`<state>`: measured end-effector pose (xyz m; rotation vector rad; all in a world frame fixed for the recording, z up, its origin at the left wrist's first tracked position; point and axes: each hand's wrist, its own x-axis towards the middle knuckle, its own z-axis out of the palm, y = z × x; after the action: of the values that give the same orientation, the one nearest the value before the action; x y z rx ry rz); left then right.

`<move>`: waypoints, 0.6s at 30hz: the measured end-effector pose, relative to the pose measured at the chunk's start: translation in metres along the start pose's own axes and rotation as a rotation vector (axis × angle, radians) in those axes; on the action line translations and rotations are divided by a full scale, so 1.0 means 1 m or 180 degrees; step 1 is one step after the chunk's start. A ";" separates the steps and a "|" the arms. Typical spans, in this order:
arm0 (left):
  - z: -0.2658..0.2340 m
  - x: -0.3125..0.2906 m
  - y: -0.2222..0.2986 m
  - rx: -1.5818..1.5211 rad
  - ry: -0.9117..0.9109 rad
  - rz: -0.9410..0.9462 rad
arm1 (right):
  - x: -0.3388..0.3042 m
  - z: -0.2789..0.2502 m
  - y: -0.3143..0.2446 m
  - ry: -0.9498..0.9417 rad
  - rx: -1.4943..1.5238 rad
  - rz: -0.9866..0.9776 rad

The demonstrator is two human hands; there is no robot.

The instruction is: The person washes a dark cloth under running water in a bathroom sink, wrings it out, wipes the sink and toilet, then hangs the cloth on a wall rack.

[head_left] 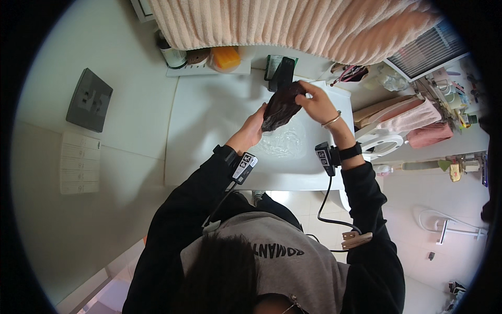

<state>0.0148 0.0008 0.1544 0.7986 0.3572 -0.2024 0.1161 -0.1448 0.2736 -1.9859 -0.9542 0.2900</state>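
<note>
Both my hands hold a dark brown, glossy, limp-looking item above a white sink; its exact kind I cannot make out. My left hand closes on its lower left edge, with the fingers partly behind it. At its upper right end my right hand pinches it between thumb and fingers. A black faucet stands just behind the item, which hides part of the spout. Rippling clear water shows in the basin below my hands.
At the sink's back left, a ledge bears a dark bottle and an orange block. A peach towel hangs over the back. Right of the sink are a toilet seat and pink towels. A dark switch plate is on the left wall.
</note>
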 end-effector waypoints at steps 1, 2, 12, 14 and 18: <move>-0.005 0.002 -0.003 0.0288 0.0070 -0.0171 | 0.002 -0.002 -0.006 0.0018 0.0200 0.0034; -0.011 0.004 -0.009 0.0378 0.0197 -0.0256 | 0.005 -0.005 -0.011 0.0058 0.0424 -0.0043; -0.091 -0.032 -0.050 0.0120 0.1314 -0.0696 | -0.001 0.040 0.063 -0.0021 -0.0608 0.0089; -0.097 -0.052 -0.051 0.0273 0.1284 -0.0348 | -0.010 0.062 0.097 -0.0152 -0.0890 -0.0337; -0.099 -0.087 -0.061 0.0675 0.1215 0.0025 | -0.027 0.107 0.159 -0.0713 -0.1922 0.0247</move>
<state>-0.1072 0.0350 0.0840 1.0501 0.7006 -0.0794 0.1223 -0.1474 0.0805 -2.5844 -1.2094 0.2945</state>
